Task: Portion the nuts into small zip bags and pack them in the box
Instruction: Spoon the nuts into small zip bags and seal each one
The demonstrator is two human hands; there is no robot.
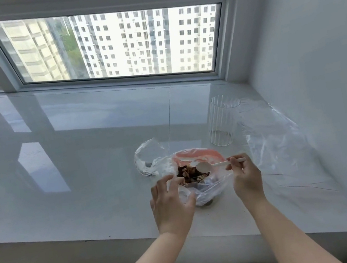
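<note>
Clear crinkled plastic bag of mixed brown nuts (193,174) sits near my tabletop's (78,148) front edge; left hand (171,203) loosely spreads its mouth, right hand (245,175) pinches a white plastic spoon (211,166). I'd scoop shallow, keeping the opening wide.

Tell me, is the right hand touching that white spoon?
Touching. The head view shows the right hand pinching the white spoon by its handle, bowl over the nuts.

Glossy white window ledge (78,148), wide, runs under the window. On it, near edge, right of centre: open clear plastic bag of nuts (196,179). Clear ribbed glass (224,120) upright, farther right. Crumpled clear plastic sheet (272,134) just beside glass, far right.
</note>
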